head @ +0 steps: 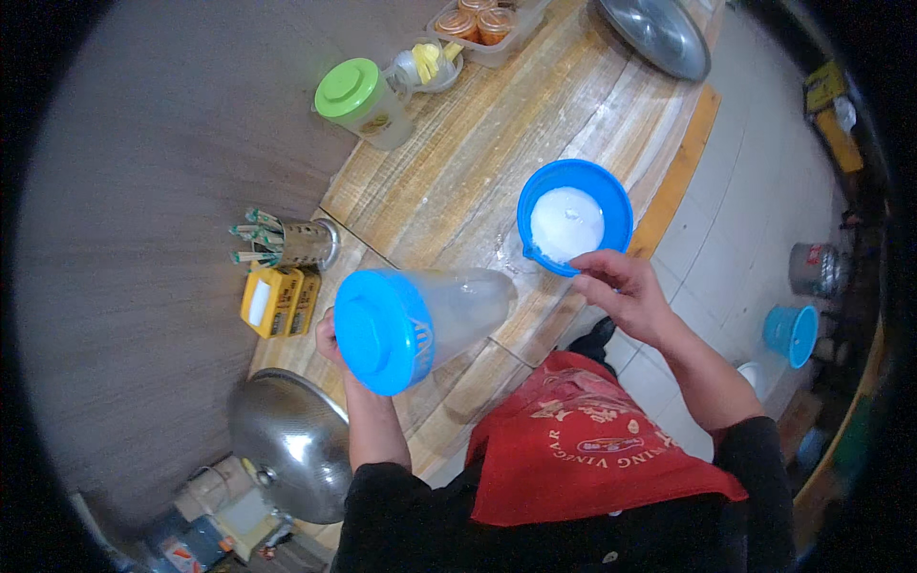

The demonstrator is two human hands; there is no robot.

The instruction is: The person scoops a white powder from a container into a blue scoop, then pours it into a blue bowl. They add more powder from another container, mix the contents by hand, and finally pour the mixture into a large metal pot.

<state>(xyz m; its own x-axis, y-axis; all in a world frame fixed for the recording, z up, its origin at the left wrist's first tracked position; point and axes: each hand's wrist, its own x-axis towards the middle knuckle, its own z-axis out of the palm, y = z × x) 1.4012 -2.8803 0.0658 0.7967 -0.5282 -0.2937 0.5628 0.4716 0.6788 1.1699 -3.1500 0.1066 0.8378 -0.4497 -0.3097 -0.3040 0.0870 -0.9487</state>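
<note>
My left hand (327, 340) is wrapped around the far side of a translucent plastic pitcher (466, 304), most of its fingers hidden behind it. A blue lid (380, 329) covers the pitcher's top, which points up toward me. To the right, a blue plastic bowl with a small pouring spout (617, 208) contains a white substance (566, 222); whether it is powder or foamy liquid I cannot tell. The thumb and fingers of my right hand (623, 290) pinch the bowl's near rim. Both vessels are over a wood-patterned table (458, 208).
Along the wall stand a green-lidded pitcher (376, 118), a perforated metal holder (308, 243) with wrapped chopsticks (261, 236), and yellow boxes (276, 301). Lidded cups (458, 25) sit in a plastic tray. Metal lids lie at the far right (659, 32) and near left (294, 437). Buckets (781, 333) stand on the tiled floor.
</note>
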